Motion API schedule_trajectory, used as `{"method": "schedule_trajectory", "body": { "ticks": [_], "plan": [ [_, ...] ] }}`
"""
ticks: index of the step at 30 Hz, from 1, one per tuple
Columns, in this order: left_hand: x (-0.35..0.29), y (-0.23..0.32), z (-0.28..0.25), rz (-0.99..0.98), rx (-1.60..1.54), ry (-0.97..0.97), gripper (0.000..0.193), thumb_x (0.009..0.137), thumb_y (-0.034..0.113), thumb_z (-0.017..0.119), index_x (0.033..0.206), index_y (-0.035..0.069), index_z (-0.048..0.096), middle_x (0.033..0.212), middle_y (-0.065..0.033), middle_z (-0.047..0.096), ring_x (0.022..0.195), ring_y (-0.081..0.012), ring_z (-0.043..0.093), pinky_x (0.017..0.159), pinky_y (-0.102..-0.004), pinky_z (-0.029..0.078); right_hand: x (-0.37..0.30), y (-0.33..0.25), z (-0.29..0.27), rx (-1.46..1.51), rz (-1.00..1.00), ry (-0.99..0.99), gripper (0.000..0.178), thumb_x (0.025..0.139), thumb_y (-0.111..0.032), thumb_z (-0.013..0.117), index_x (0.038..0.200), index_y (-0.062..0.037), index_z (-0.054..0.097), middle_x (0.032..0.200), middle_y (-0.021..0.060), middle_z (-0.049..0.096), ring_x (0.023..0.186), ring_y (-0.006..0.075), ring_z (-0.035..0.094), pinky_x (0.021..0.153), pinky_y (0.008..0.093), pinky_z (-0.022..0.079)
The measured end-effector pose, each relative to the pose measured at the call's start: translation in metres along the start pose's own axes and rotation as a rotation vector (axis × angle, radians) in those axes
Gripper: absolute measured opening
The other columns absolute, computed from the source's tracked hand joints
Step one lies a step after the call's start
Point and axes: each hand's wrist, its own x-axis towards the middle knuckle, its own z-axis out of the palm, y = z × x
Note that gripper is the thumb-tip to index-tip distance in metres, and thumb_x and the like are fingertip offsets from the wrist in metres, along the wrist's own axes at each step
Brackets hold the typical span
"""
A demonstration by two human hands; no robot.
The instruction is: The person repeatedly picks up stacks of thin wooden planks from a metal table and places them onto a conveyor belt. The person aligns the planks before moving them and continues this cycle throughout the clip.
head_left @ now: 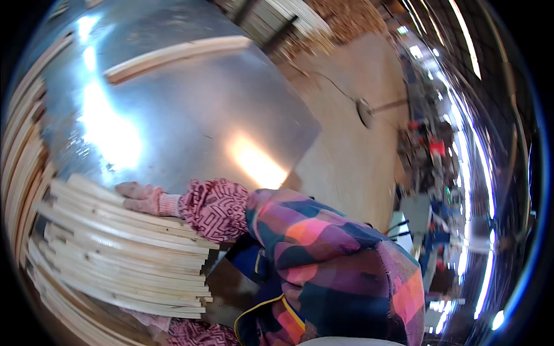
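A wide row of pale wooden strips (127,248) lies side by side at the lower left, their ends uneven toward my body. My right hand (140,198), in a pinkish glove, rests along the outermost strip beside the metal table. Its fingers are stretched out over and beside the wood, slightly apart. At the lower edge, my left hand (157,327) is by the opposite side of the row. Strips and the picture's rim mostly hide it, so its fingers do not show clearly. Both forearms wear patterned pink sleeve covers.
A shiny metal tabletop (196,115) bears one long wooden piece (179,56) on its far part. More stacked strips (26,155) line the left rim. Beyond the table are a floor fan or round-based stand (365,112), a wood-scrap heap (352,20) and cluttered machinery (427,150).
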Motion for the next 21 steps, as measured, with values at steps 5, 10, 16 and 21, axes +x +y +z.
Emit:
{"method": "schedule_trajectory", "body": {
  "ticks": [5,10,16,21],
  "plan": [
    [0.004,0.057,0.047,-0.009,0.023,-0.056,0.038,0.096,0.030,0.043,0.124,0.007,0.051,0.124,-0.0070,0.056,0.112,-0.0184,0.054,0.092,-0.0294,0.045,-0.023,0.030,-0.042,0.288,0.019,-0.069,0.070,0.089,-0.036,0.052,0.144,-0.0037,0.024,0.123,0.0109,0.053,0.075,0.0160,0.054,0.074,0.0259,0.047],
    [0.012,0.098,0.085,-0.033,-0.038,-0.138,0.039,0.097,0.032,0.042,0.125,0.006,0.051,0.123,-0.0071,0.056,0.111,-0.0180,0.054,0.093,-0.0288,0.044,-0.041,0.086,-0.065,0.733,0.316,-0.241,0.072,0.091,-0.029,0.054,0.148,-0.0061,0.016,0.131,0.0104,0.049,0.076,0.0086,0.053,0.072,0.0223,0.047],
    [0.012,0.119,0.078,-0.093,-0.095,-0.173,0.042,0.097,0.034,0.041,0.126,0.005,0.050,0.123,-0.0072,0.056,0.111,-0.0174,0.054,0.094,-0.0281,0.043,-0.002,0.117,-0.069,1.378,0.075,-0.437,0.071,0.090,-0.023,0.055,0.147,-0.0058,0.017,0.141,0.0128,0.041,0.090,0.0123,0.055,0.076,0.0247,0.048],
    [-0.059,0.176,0.051,-0.304,-0.273,-0.040,0.044,0.098,0.036,0.041,0.127,0.005,0.049,0.122,-0.0073,0.057,0.110,-0.0169,0.054,0.094,-0.0275,0.042,0.014,0.113,-0.111,0.879,0.293,-0.381,0.067,0.091,-0.025,0.054,0.145,-0.0061,0.020,0.140,0.0131,0.042,0.095,0.0153,0.054,0.080,0.0276,0.047]
  ]
}}
